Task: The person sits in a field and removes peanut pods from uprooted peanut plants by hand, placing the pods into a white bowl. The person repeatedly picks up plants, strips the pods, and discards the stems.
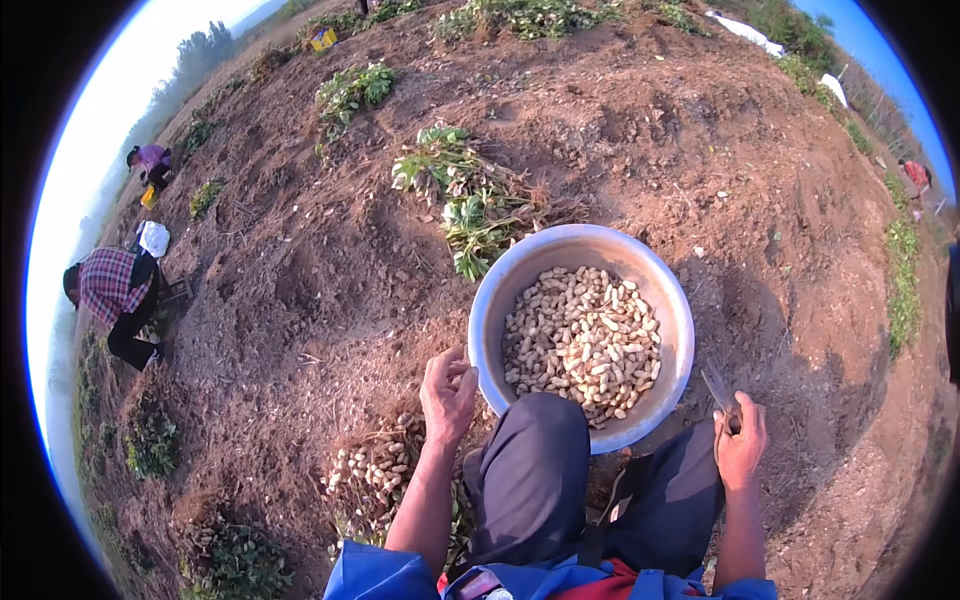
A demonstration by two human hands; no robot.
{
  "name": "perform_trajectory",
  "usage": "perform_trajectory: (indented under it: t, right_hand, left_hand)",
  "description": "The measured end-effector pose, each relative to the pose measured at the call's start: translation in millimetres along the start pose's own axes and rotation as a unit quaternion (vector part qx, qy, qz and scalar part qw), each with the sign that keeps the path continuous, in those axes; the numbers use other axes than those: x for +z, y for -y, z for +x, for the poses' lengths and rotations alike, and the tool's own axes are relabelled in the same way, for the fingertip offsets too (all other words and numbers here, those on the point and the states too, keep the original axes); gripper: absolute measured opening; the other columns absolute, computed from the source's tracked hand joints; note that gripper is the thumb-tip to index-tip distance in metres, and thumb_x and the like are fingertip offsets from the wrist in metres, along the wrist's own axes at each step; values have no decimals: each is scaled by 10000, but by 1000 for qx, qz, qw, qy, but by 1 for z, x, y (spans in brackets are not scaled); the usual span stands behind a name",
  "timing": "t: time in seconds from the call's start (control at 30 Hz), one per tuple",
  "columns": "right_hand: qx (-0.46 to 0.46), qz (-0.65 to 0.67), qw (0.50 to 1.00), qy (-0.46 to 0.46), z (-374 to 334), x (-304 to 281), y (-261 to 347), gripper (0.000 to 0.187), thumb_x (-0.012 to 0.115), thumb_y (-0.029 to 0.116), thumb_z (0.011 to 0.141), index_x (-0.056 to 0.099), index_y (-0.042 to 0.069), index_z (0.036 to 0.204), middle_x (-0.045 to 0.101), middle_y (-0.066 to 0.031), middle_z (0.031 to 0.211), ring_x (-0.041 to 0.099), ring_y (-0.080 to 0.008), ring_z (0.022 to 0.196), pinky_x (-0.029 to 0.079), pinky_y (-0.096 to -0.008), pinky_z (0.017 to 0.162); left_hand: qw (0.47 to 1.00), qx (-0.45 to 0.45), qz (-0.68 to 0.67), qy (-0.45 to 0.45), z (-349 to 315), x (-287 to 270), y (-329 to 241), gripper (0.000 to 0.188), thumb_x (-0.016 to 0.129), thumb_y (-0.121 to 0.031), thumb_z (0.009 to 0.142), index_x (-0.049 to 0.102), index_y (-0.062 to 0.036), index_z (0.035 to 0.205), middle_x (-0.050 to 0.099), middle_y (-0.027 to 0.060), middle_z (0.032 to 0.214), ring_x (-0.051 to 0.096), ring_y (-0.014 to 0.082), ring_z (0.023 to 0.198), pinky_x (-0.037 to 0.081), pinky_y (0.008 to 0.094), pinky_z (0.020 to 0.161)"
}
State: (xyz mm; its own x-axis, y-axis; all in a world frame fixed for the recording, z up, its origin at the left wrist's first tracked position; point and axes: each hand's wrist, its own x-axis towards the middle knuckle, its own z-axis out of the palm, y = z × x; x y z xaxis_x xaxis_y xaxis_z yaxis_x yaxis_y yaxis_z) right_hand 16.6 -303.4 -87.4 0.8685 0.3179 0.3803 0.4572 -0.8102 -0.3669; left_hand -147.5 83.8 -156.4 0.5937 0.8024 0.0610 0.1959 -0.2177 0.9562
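Observation:
A wide, pale blue-rimmed basin (680, 300) stands on the soil in front of my knees, with a heap of unshelled peanuts (582, 340) in it. My left hand (448, 398) is beside the basin's left rim, fingers loosely curled, thumb apart from them, nothing visible between them. Right of the basin, my right hand (740, 440) is closed around a thin-bladed tool (717, 388); its blade points up and away, and its exact kind is hard to make out. Pulled peanut plants (375, 468) with pods on their roots lie under my left forearm.
More pulled plants (470, 200) lie beyond the basin, with leafy bunches (240, 560) at the lower left. A person in a checked shirt (108, 285) bends over at the left; another person (152, 158) is farther off. Uneven reddish soil (300, 260) surrounds me.

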Motion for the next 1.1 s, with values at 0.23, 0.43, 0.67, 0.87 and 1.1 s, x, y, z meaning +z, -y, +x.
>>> perform_trajectory:
  t: [0.23, 0.43, 0.67, 0.87, 1.1]
  right_hand:
    - [51, 26, 998, -23, -20, -4, -59, 349, 716, 149, 864, 610, 19, 1171, 680, -196, 1009, 675, -333, 887, 531, -408, 742]
    - [28, 17, 999, 1, -17, 2, -71, 327, 716, 139, 865, 621, 6, 1148, 689, -195, 1000, 683, -326, 884, 535, -402, 743]
    - [42, -5, 999, 24, -11, 6, -61, 336, 706, 148, 874, 618, -6, 1160, 696, -192, 1001, 692, -303, 865, 532, -390, 739]
    - [39, -39, 998, 41, -6, 6, -36, 328, 711, 179, 867, 632, 35, 1151, 703, -173, 945, 692, -322, 831, 526, -399, 708]
    - [25, -27, 999, 29, -5, 6, -32, 321, 713, 179, 860, 637, 42, 1139, 697, -177, 922, 682, -348, 802, 522, -412, 689]
  left_hand:
    - [921, -353, 135, 97, -198, -67, 121, 284, 618, -247, 858, 707, -30, 1019, 713, 122, 818, 678, 180, 743, 532, 330, 733]
    - [935, -248, 250, 31, -267, -85, 129, 284, 641, -281, 804, 707, -46, 949, 688, 157, 864, 680, 306, 808, 537, 402, 754]
    - [917, -202, 334, -80, -186, -69, 140, 498, 630, -233, 811, 554, -10, 1250, 632, 242, 1067, 585, 411, 1069, 463, 462, 949]
    - [851, -308, 421, -62, -159, -64, 192, 872, 724, -269, 754, 251, 1, 1435, 563, 288, 1203, 533, 435, 1165, 415, 482, 1021]
    - [850, -433, 292, -67, -134, -91, 183, 644, 679, -139, 765, 335, -64, 1305, 612, 272, 1137, 604, 447, 1064, 484, 510, 912]
